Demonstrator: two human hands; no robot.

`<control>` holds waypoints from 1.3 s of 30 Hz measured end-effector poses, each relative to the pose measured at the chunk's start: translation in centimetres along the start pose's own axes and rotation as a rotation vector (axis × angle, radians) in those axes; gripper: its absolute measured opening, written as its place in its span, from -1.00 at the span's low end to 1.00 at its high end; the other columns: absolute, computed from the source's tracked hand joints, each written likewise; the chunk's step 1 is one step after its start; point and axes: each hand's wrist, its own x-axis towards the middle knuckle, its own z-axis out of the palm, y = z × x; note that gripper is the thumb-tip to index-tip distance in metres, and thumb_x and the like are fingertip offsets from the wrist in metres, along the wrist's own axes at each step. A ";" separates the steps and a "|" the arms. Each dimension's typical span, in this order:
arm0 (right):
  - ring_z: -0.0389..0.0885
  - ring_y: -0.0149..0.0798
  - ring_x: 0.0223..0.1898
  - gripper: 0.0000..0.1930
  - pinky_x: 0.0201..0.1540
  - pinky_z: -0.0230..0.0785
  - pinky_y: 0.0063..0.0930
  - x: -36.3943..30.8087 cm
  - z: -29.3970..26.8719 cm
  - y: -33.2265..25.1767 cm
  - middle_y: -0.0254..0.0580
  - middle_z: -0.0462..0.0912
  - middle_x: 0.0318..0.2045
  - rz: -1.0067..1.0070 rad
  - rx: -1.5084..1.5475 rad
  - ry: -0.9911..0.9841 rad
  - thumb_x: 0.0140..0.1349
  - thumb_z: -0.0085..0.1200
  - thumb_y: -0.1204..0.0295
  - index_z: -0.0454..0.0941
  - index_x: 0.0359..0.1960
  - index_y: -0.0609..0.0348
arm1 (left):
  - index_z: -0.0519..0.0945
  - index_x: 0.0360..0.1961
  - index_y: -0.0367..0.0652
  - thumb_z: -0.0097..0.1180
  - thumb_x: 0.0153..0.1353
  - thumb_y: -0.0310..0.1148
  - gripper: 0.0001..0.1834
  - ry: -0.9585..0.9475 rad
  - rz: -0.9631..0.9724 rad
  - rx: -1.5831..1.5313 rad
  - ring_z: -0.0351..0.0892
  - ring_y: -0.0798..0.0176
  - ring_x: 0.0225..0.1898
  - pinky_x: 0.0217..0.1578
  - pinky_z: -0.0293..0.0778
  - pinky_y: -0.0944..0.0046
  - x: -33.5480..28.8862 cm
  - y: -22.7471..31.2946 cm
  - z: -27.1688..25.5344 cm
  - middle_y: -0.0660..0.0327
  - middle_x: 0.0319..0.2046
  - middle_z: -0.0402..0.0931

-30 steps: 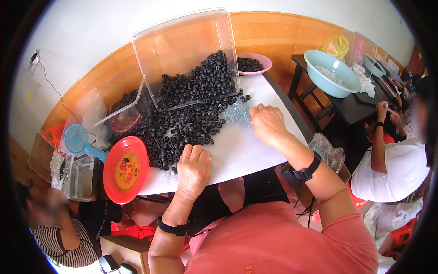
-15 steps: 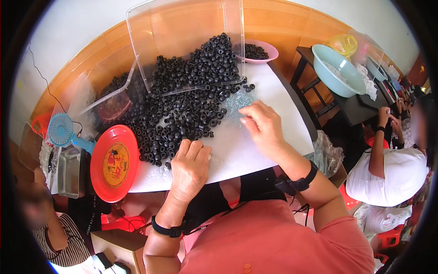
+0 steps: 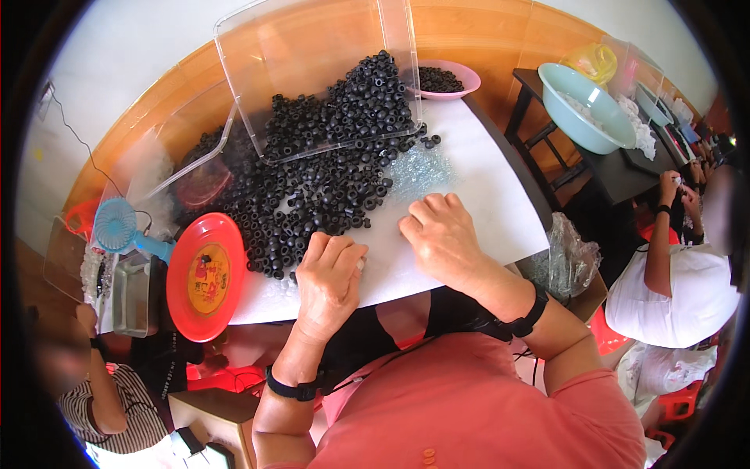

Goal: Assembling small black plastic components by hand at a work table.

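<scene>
Over the near part of the white table top [image 3: 500, 187], my left hand [image 3: 328, 273] is closed with fingers bent. A small whitish spot shows at its fingertips, too small to name. My right hand [image 3: 447, 244] is also closed, its curled fingers pointing toward the left hand, a gap between them. What it holds, if anything, is hidden. Just beyond the right hand lies a patch of tiny clear beads [image 3: 422, 173]. Beyond the left hand spreads a large heap of black, hollow, bead-like pieces [image 3: 312, 207], spilling from a tipped clear plastic bin [image 3: 312, 59].
A red plate [image 3: 181, 289] and blue fan [image 3: 117, 225] stand left, beside a metal tray [image 3: 133, 293]. A pink bowl [image 3: 469, 78] of dark pieces sits at the back. Right are a light-blue basin [image 3: 547, 94] and a person in white [image 3: 672, 297]; another person [image 3: 117, 406] sits left.
My right hand has drawn back from the clear beads, nearer to me, and its fingers have curled in. My left hand has barely moved. The whole view has shifted slightly.
</scene>
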 end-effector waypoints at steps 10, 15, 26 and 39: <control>0.43 -0.14 -0.25 -0.88 -0.20 0.19 -0.25 -1.4 0.0 0.7 -0.20 0.49 -0.34 0.012 0.099 0.118 -0.10 0.13 0.56 0.54 -0.46 0.17 | 0.63 -0.25 -0.22 0.18 -0.03 -0.65 -0.73 0.112 -0.133 0.050 0.46 -0.01 -0.27 -0.25 0.44 0.09 -1.7 1.1 -1.0 0.11 -0.34 0.53; 0.48 -0.13 -0.21 -0.85 -0.19 0.22 -0.23 -1.6 -0.5 0.7 -0.24 0.49 -0.36 0.067 0.166 0.078 -0.04 0.18 0.60 0.58 -0.38 0.14 | 0.61 -0.26 -0.22 0.24 -0.03 -0.59 -0.76 0.021 -0.165 0.075 0.45 0.01 -0.29 -0.29 0.43 0.07 -1.6 1.7 -0.5 0.13 -0.35 0.51; 0.46 -0.13 -0.24 -0.88 -0.19 0.21 -0.23 -2.0 -0.2 0.7 -0.20 0.48 -0.36 0.061 0.196 0.159 -0.06 0.11 0.54 0.51 -0.43 0.14 | 0.57 -0.35 -0.25 0.20 0.00 -0.65 -0.84 0.035 -0.153 0.230 0.45 -0.01 -0.34 -0.33 0.40 0.08 0.4 1.1 1.5 0.11 -0.39 0.52; 0.48 -0.11 -0.23 -0.81 -0.21 0.22 -0.23 -2.0 -0.4 0.7 -0.23 0.48 -0.37 0.109 0.226 0.124 -0.04 0.22 0.59 0.53 -0.36 0.13 | 0.63 -0.22 -0.26 0.18 0.09 -0.67 -0.79 0.044 -0.312 -0.099 0.56 0.20 -0.32 -0.30 0.49 0.27 -1.2 2.0 0.8 0.13 -0.31 0.55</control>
